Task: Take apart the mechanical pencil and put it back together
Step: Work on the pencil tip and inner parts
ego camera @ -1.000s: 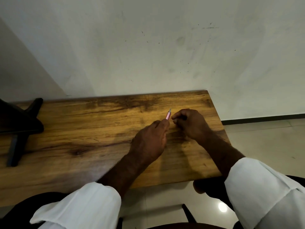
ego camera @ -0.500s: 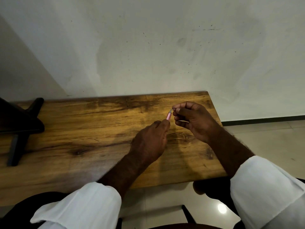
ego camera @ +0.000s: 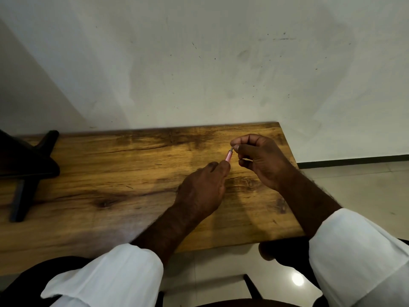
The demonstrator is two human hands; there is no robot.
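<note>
Two hands meet right of centre above the brown wooden table [ego camera: 110, 196]: left hand [ego camera: 202, 191] grips the slim pink mechanical pencil [ego camera: 228, 156], right hand [ego camera: 259, 160] pinches its upper end. A slipped pinch could drop small parts.

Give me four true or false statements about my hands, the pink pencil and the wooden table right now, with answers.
1. The left hand grips the pink mechanical pencil by its barrel. True.
2. The right hand lies flat and open on the brown wooden table. False: it pinches the pencil's far end.
3. The pencil lies on the table, untouched. False: both hands hold it.
4. A black stand sits at the table's left end. True.
</note>
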